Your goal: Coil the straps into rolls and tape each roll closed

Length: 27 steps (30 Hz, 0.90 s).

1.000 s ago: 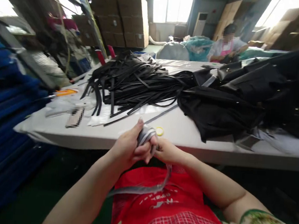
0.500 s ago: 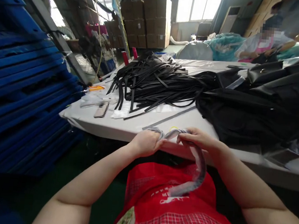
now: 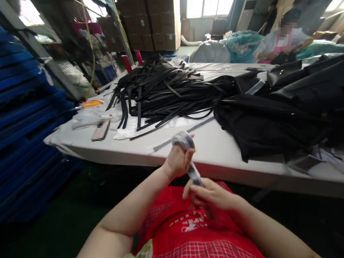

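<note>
The strip [image 3: 184, 138] is grey, the straps [image 3: 169, 90] black, the table [image 3: 212, 144] white. The apron [image 3: 226, 230] is red with white print and red-and-white check; the pallets [image 3: 11, 103] are blue.

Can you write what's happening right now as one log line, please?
left hand: gripping wound grey strip | right hand: holding same strip, lower down | table: black straps left of black fabric pile

Left hand [image 3: 178, 161] clasps grey strip [image 3: 183, 139], looped at its top; right hand [image 3: 214, 193] holds strip lower, before red apron [image 3: 186, 242]. On white table [image 3: 218, 147]: black straps [image 3: 169, 94] heaped, black material [image 3: 268, 125] right, phone [image 3: 100, 130] left.
</note>
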Motion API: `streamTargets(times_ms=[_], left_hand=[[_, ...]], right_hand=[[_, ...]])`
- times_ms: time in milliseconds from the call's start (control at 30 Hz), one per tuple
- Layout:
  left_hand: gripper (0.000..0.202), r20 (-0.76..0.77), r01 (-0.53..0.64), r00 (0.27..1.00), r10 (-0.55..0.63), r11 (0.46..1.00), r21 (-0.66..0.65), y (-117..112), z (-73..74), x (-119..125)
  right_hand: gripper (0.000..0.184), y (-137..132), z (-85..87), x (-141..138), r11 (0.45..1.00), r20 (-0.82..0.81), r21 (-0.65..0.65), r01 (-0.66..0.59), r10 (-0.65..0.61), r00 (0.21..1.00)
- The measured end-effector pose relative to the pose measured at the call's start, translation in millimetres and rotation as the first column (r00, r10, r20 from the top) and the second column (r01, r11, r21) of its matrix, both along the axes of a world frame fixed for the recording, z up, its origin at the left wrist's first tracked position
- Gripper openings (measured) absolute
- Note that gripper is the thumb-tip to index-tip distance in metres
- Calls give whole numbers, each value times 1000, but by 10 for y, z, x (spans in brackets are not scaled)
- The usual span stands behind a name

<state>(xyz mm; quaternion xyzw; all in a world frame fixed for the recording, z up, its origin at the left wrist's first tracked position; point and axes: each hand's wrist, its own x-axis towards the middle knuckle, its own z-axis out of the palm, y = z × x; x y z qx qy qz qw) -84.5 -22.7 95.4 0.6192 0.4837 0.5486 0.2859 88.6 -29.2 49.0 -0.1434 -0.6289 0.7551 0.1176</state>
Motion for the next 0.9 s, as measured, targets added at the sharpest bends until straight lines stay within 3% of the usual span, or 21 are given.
streamTargets(times_ms=[67, 133, 167, 233, 267, 300, 333, 367, 400, 433, 467, 500, 567, 633, 700, 767, 800, 833, 900], left_hand=[[60, -279, 131, 949, -150, 988, -86, -11, -193, 109], [53, -355, 195, 897, -263, 957, -216, -37, -345, 194], [53, -334, 215, 889, -313, 930, -299, -43, -400, 224], [60, -166, 279, 896, -412, 812, -512, -33, -473, 265], [64, -20, 338, 895, -445, 708, -619, -20, -494, 278], [67, 154, 421, 879, -451, 581, -697, -4, -507, 289], [69, 336, 521, 839, -428, 450, -726, 13, -513, 303], [71, 502, 622, 777, -380, 344, -703, 27, -514, 321], [72, 637, 712, 701, -320, 278, -644, 37, -512, 345], [74, 738, 779, 624, -257, 266, -567, 43, -509, 377], [75, 808, 819, 556, -196, 298, -491, 43, -510, 413], [75, 854, 827, 502, -138, 365, -427, 38, -516, 450], [72, 900, 781, 433, -49, 519, -347, 12, -551, 506], [69, 889, 723, 457, -27, 593, -353, -26, -614, 505], [64, 767, 628, 637, -76, 628, -459, -54, -695, 444], [53, 463, 419, 874, -150, 716, -558, -60, -782, 376], [47, 272, 310, 945, -184, 771, -557, -59, -822, 364], [45, 110, 247, 969, -224, 809, -534, -63, -857, 375], [45, -89, 274, 923, -374, 802, -531, -96, -907, 462]], right_hand=[[50, 187, 84, 228, 995, 5, 43, 88, -88, 996], [48, 399, 101, 453, 959, 106, 238, 152, -182, 978], [45, 486, 82, 549, 906, 169, 387, 171, -252, 953], [39, 587, 2, 684, 700, 238, 692, 176, -451, 860], [37, 594, -54, 714, 584, 227, 794, 167, -540, 811], [37, 571, -119, 718, 507, 205, 846, 164, -594, 778], [39, 521, -191, 694, 490, 180, 852, 185, -606, 775], [44, 450, -268, 646, 533, 151, 813, 236, -583, 798], [50, 364, -347, 576, 614, 106, 727, 306, -541, 834], [56, 271, -425, 494, 703, 43, 599, 384, -507, 861], [59, 182, -495, 407, 773, -24, 443, 455, -497, 867], [62, 105, -552, 326, 809, -76, 285, 515, -516, 853], [61, 21, -611, 224, 793, -96, 61, 606, -600, 795], [56, 44, -584, 248, 777, -60, 11, 630, -628, 776], [51, 132, -488, 393, 811, -7, 156, 564, -570, 822], [47, 205, -370, 582, 815, 149, 429, 390, -489, 859], [44, 215, -322, 661, 795, 261, 544, 269, -465, 846], [42, 205, -292, 719, 776, 372, 614, 142, -444, 815], [38, 133, -297, 773, 782, 533, 622, -42, -383, 754]])
